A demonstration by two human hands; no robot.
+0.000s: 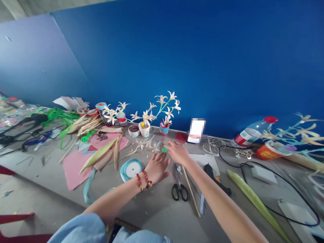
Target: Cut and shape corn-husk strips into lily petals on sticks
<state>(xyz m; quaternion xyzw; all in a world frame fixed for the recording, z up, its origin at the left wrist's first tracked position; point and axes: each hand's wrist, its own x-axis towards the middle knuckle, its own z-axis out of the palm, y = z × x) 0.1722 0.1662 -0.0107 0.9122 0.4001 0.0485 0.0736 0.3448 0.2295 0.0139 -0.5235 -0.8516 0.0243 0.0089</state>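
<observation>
My left hand, with a red bead bracelet at its wrist, is low over the table with its fingers stretched out and apart. My right hand reaches in from the right, its fingers curled against a small green piece whose kind I cannot make out. The left fingertips are close to that piece too. Just beyond them lie small pale flowers on light-blue stems. Beside the left wrist is a spool of light-blue ribbon. Black-handled scissors and a thin wooden stick lie below my right hand.
Husk flowers stand in a white cup and a red-blue cup by the blue wall. Pink paper and corn husks are left. A lit phone, bottle, glue gun and black cable are right.
</observation>
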